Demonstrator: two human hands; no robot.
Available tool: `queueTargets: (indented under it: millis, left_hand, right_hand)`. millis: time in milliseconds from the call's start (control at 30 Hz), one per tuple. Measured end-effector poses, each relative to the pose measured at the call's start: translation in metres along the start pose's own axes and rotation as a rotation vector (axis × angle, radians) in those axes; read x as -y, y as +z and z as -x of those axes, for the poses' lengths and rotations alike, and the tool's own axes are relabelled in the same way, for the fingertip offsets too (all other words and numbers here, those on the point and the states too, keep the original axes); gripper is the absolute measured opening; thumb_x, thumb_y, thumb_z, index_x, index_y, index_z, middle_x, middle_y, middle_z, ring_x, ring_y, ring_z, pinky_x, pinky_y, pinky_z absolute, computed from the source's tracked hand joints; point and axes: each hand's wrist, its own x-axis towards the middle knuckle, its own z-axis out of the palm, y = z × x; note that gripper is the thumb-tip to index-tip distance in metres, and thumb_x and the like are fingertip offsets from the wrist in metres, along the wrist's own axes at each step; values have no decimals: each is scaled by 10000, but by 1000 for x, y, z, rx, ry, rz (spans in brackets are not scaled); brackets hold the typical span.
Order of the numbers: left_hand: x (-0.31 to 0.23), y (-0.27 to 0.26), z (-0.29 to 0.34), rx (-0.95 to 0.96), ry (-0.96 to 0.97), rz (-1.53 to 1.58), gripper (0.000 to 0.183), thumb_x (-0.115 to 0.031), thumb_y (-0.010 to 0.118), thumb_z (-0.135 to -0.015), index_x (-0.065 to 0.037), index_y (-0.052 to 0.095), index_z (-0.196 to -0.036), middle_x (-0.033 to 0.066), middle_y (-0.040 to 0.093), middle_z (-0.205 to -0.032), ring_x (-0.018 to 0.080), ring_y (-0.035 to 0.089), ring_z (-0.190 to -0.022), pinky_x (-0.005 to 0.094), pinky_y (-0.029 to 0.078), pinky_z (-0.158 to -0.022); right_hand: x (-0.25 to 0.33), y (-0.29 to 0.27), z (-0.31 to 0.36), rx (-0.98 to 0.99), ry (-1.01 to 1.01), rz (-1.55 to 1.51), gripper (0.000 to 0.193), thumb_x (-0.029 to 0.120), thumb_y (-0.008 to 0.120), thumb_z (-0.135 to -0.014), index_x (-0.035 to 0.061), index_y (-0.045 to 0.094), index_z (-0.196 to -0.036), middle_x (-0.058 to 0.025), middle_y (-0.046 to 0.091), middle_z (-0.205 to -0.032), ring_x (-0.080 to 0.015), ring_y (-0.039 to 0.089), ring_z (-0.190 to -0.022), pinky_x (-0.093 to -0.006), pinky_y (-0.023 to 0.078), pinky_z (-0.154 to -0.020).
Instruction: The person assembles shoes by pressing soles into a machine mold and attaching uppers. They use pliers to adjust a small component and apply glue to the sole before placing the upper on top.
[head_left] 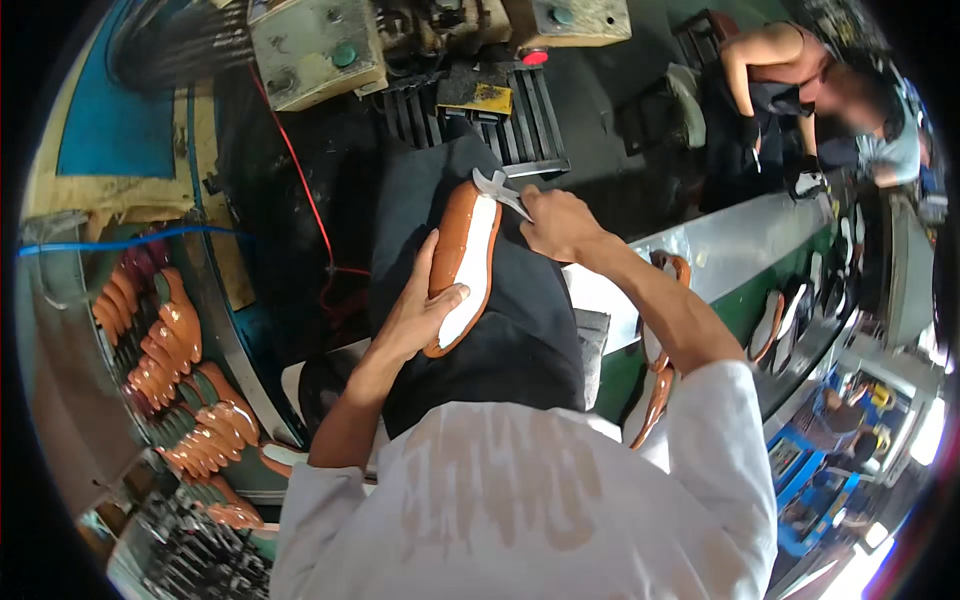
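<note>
A shoe (452, 240) of shiny brown leather, its white sole side (471, 285) facing up, lies along my lap with one end pointing away from me. My left hand (412, 312) is closed round its nearer part, the thumb pressing on the white face. In my right hand (560, 226) is a pair of grey metal pincers (507, 194). Their jaws meet the shoe's far end; whether leather is caught between them I cannot tell. Under the shoe, dark cloth (535, 320) covers my legs.
A machine with a grey control box (318, 55) and a slatted pedal plate (540, 130) stands ahead. Racked brown shoe parts (175, 335) fill the left side. At right, a conveyor (735, 245) carries shoes (655, 395). Another person (775, 75) works at far right.
</note>
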Motion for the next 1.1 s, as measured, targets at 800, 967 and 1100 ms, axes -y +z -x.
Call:
queueTargets:
  millis: [800, 967, 1100]
  left_hand:
    - [10, -22, -2, 73, -2, 180, 959, -158, 725, -1013, -56, 132, -1759, 205, 342, -1734, 295, 430, -1550, 392, 329, -1278]
    - [8, -6, -4, -18, 65, -302, 964, -189, 742, -1012, -113, 142, -1763, 261, 452, -1679, 355, 557, -1469, 396, 414, -1223]
    - [19, -11, 2, -36, 180, -317, 972, -183, 750, -1010, -142, 133, -1761, 321, 442, -1668, 434, 495, -1522, 443, 418, -1232]
  right_hand:
    - [30, -47, -31, -426, -274, -48, 260, 153, 706, -924, -29, 555, -1032, -257, 722, -840, -498, 732, -808, -603, 582, -769]
    - [7, 1, -15, -104, -111, 184, 246, 176, 528, -984, -20, 626, -1094, -256, 748, -885, -472, 755, -838, -610, 579, -797]
    - [-1, -43, -19, -286, -208, 85, 187, 136, 658, -914, 5, 589, -1027, -289, 719, -857, -530, 706, -868, -593, 572, -813]
